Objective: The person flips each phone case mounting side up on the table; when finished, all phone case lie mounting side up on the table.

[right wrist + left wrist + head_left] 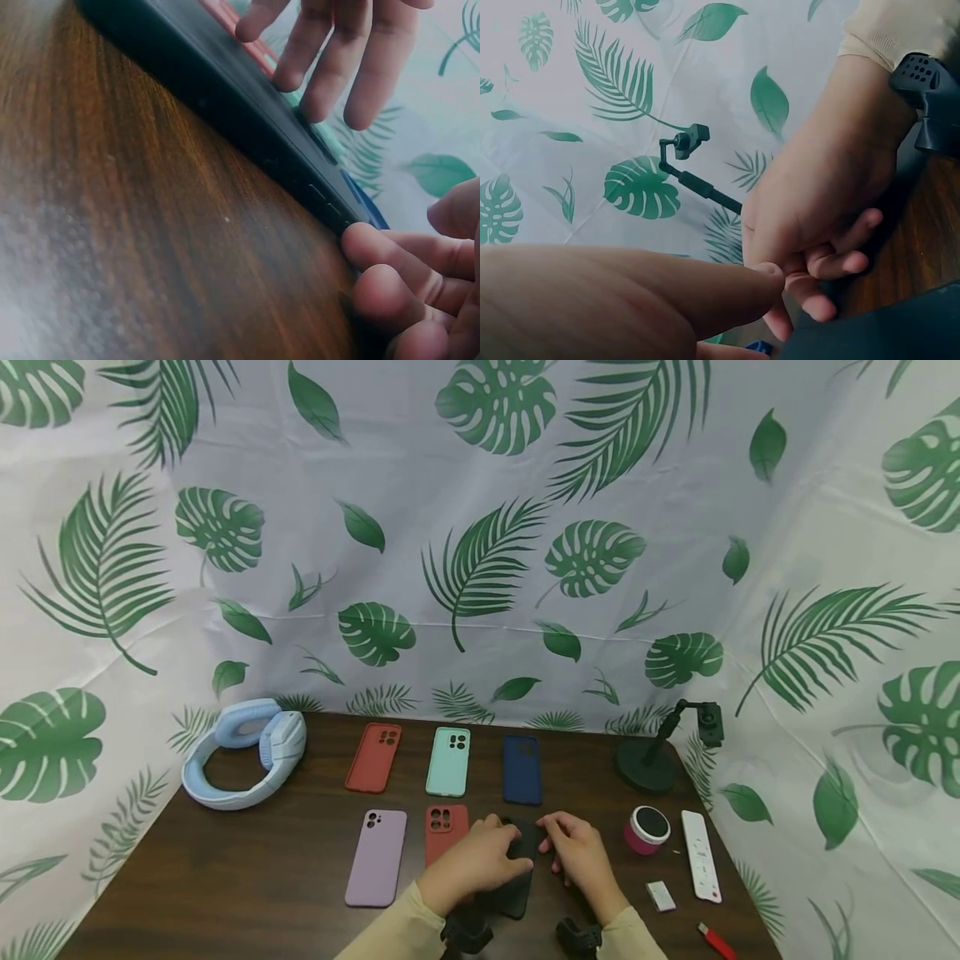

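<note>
A black phone case (512, 897) lies on the dark wooden table between the two hands, its side buttons showing in the right wrist view. My left hand (480, 857) is over its left and upper part, fingers extended and hanging at its surface. At the case's upper right edge is my right hand (582, 856), with loosely bent fingers; one fingertip (361, 238) meets the edge near the buttons. Partly behind the left hand is a red phone case (442, 828) with a square camera cutout. A lilac phone case (377, 858) lies further left.
Along the back lie a red case (373, 758), a mint case (448, 762) and a dark blue case (522, 770). Light blue headphones (281, 756) sit at the back left. On the right are a black stand (647, 764), a pink jar (645, 833), a white remote (701, 857) and a red USB stick (717, 942).
</note>
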Demonstrator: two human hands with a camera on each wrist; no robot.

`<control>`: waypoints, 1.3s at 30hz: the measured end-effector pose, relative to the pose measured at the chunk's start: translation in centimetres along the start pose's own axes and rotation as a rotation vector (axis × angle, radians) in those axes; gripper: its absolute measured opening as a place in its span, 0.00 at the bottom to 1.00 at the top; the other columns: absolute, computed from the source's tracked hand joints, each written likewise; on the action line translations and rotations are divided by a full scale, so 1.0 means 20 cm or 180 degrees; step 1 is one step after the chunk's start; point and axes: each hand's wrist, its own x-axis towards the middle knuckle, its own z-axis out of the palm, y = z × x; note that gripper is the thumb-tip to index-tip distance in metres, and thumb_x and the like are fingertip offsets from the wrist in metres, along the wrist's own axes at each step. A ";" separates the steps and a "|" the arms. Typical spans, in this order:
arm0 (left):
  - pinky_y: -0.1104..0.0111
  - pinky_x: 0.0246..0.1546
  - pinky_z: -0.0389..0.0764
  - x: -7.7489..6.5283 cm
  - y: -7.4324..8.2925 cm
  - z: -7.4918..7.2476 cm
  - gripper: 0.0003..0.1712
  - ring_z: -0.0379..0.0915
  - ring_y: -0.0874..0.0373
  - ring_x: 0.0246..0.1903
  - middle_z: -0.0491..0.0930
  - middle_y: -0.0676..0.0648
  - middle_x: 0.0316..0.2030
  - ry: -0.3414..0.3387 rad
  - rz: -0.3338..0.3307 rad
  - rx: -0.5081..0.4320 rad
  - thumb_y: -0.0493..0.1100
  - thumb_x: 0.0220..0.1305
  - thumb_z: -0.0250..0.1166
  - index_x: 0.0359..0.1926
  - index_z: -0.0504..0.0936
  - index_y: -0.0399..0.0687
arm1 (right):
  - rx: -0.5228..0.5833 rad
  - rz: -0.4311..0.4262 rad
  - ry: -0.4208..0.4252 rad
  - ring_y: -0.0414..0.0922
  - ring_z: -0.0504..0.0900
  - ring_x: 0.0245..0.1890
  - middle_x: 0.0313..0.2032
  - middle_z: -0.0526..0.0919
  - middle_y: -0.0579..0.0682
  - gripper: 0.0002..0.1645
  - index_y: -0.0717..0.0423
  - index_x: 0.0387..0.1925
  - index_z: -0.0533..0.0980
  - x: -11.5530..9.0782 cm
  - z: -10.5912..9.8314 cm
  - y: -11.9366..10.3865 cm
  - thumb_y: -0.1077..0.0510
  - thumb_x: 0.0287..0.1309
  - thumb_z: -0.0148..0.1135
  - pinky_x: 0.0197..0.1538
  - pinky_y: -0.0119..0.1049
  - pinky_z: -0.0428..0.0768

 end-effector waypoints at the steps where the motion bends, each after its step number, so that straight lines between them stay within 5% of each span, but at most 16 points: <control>1: 0.54 0.51 0.78 0.00 0.00 0.00 0.32 0.72 0.49 0.52 0.76 0.43 0.53 -0.0008 -0.0008 -0.0011 0.64 0.65 0.65 0.62 0.80 0.51 | -0.0004 0.0012 -0.0018 0.48 0.78 0.13 0.27 0.87 0.48 0.14 0.43 0.43 0.84 0.00 0.00 0.00 0.42 0.72 0.56 0.11 0.42 0.73; 13: 0.47 0.60 0.76 0.00 0.00 0.02 0.40 0.68 0.42 0.66 0.72 0.38 0.65 -0.0109 0.0069 -0.0151 0.66 0.66 0.63 0.71 0.71 0.50 | -0.0023 0.0059 0.0120 0.47 0.80 0.16 0.33 0.87 0.47 0.11 0.41 0.43 0.84 -0.02 0.00 -0.01 0.46 0.71 0.59 0.11 0.42 0.73; 22: 0.48 0.60 0.77 -0.01 0.03 -0.01 0.38 0.68 0.43 0.65 0.73 0.40 0.66 -0.0099 0.0107 -0.0108 0.66 0.66 0.63 0.69 0.74 0.50 | -0.0097 -0.0063 0.0112 0.48 0.80 0.16 0.33 0.86 0.47 0.08 0.41 0.44 0.85 0.00 -0.01 -0.01 0.50 0.69 0.62 0.11 0.43 0.73; 29: 0.48 0.62 0.75 0.01 0.01 0.00 0.40 0.66 0.43 0.68 0.71 0.40 0.68 -0.0159 0.0149 -0.0196 0.68 0.67 0.61 0.70 0.73 0.49 | -0.0012 -0.0104 -0.0045 0.47 0.81 0.17 0.35 0.86 0.48 0.09 0.39 0.46 0.84 0.01 -0.02 0.00 0.51 0.68 0.63 0.11 0.40 0.73; 39: 0.52 0.57 0.78 0.01 -0.02 -0.03 0.39 0.72 0.48 0.60 0.74 0.42 0.61 -0.0126 0.0089 -0.0407 0.66 0.67 0.62 0.69 0.74 0.47 | 0.0431 -0.0262 -0.0480 0.47 0.82 0.21 0.43 0.86 0.55 0.15 0.46 0.52 0.82 0.04 -0.05 0.02 0.56 0.64 0.68 0.12 0.36 0.73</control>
